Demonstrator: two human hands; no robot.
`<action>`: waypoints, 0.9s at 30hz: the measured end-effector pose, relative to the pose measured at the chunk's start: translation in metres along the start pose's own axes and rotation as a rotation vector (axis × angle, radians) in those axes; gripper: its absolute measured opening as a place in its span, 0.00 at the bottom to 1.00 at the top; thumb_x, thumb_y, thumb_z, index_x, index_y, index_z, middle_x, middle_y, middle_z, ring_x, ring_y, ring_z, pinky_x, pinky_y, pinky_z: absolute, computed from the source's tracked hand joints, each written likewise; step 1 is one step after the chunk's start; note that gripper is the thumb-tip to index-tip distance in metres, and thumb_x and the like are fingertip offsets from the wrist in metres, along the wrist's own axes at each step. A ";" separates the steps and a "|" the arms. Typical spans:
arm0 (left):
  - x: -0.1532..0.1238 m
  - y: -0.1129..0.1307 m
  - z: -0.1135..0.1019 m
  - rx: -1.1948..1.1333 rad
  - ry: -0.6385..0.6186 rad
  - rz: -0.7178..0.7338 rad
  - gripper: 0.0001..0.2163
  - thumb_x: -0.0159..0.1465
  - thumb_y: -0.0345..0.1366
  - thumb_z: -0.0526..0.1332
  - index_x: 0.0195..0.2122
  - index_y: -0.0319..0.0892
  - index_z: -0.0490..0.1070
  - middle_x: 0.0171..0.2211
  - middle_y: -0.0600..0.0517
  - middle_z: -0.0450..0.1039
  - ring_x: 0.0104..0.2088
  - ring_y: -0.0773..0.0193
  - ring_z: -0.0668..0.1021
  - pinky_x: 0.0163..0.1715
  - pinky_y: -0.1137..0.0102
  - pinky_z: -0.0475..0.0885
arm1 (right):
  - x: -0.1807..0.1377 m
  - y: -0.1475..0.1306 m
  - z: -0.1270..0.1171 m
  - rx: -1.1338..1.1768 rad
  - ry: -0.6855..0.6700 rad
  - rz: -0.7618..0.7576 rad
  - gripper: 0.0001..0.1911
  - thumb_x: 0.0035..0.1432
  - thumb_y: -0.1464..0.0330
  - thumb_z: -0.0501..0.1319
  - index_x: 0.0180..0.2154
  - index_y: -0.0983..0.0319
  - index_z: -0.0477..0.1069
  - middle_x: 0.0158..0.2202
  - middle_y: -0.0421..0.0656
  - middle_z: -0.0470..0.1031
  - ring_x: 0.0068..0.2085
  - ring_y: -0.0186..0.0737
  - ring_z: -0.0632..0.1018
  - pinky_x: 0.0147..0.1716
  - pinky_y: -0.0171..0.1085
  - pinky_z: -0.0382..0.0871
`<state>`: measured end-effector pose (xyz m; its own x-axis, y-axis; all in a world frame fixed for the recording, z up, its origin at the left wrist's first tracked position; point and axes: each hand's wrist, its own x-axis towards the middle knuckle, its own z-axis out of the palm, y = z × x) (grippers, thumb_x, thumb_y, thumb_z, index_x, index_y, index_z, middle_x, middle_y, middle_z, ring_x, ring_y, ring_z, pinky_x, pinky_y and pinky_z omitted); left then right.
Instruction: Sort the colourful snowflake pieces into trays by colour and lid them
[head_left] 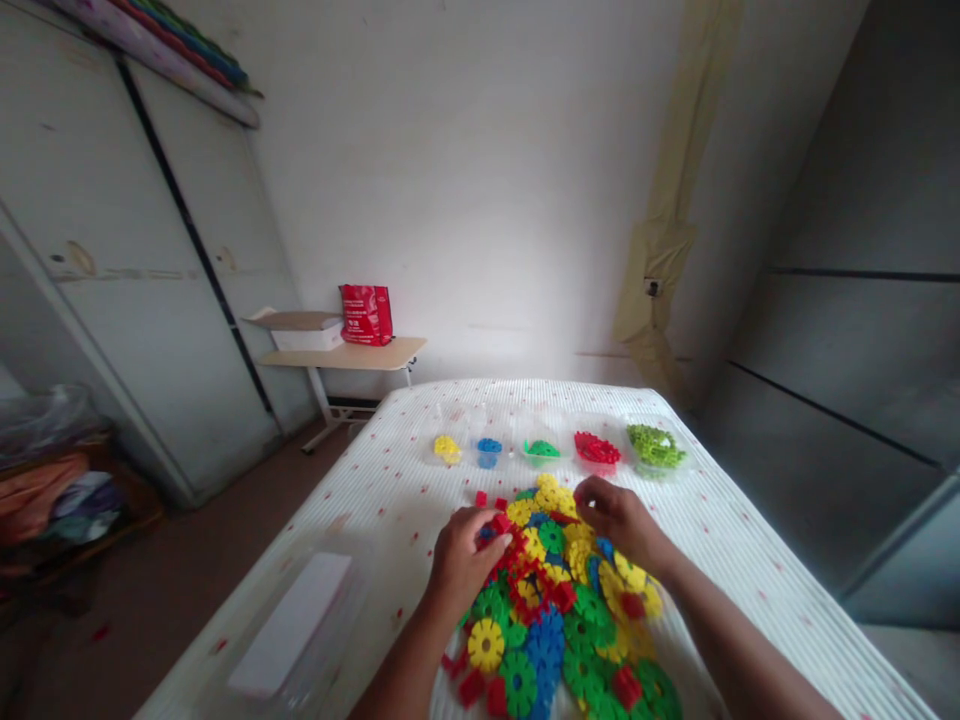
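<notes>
Left side: my left hand [463, 552] reaches in over the near left part of the pile, forearm slanting up from the bottom edge, palm turned inward, thumb below and forefinger above. A small red block [501, 523] sits between those two fingertips; I read this as a light pinch on the block, the other fingers curled loosely behind. The block looks to be hard, light plastic, stiff enough to take by two opposite faces with little pressure.

Centre: the loose pile [534, 535] lies between my hands on the cloth-covered table [375, 510]. It mixes blocks with notched discs, among them a yellow disc [486, 645] and, just beside it, a green disc [520, 683]. The discs appear thin, rigid and nearly weightless; I judge breakage unlikely. Best hold: thumb and forefinger across opposite edges of the rim, where the notches should give purchase. Faults to expect: smooth faces sliding over one another, and notches catching on neighbouring pieces.

Right side: my right hand [613, 515] stands over the far right edge of the pile, forearm coming in from the lower right corner, back of the hand upward, fingers bent and pointing down and left. I cannot tell whether these fingertips grasp any piece.
</notes>
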<state>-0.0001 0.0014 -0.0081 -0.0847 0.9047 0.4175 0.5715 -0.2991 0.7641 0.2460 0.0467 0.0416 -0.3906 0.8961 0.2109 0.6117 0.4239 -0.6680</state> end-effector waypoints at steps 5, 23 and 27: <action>-0.001 0.011 0.003 0.170 -0.017 0.112 0.08 0.52 0.32 0.63 0.35 0.43 0.74 0.34 0.50 0.76 0.37 0.60 0.76 0.41 0.65 0.71 | 0.000 -0.034 0.032 0.255 -0.075 0.012 0.01 0.52 0.70 0.53 0.30 0.60 0.61 0.21 0.34 0.65 0.23 0.30 0.68 0.22 0.29 0.60; -0.008 0.020 0.014 0.329 -0.095 0.322 0.03 0.53 0.29 0.63 0.29 0.43 0.70 0.30 0.51 0.73 0.36 0.61 0.73 0.37 0.67 0.70 | -0.003 -0.047 0.048 0.131 -0.061 -0.048 0.02 0.47 0.72 0.60 0.28 0.62 0.67 0.22 0.34 0.66 0.25 0.28 0.65 0.24 0.28 0.55; -0.008 0.023 0.013 0.302 -0.113 0.320 0.04 0.52 0.32 0.64 0.29 0.43 0.71 0.30 0.51 0.73 0.36 0.60 0.74 0.37 0.67 0.70 | -0.004 -0.046 0.049 0.148 -0.073 -0.046 0.04 0.45 0.74 0.58 0.28 0.62 0.67 0.22 0.33 0.65 0.24 0.28 0.64 0.23 0.27 0.55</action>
<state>0.0243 -0.0092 -0.0006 0.2153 0.8135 0.5402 0.7685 -0.4824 0.4203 0.1861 0.0170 0.0366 -0.4680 0.8620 0.1947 0.4863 0.4351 -0.7577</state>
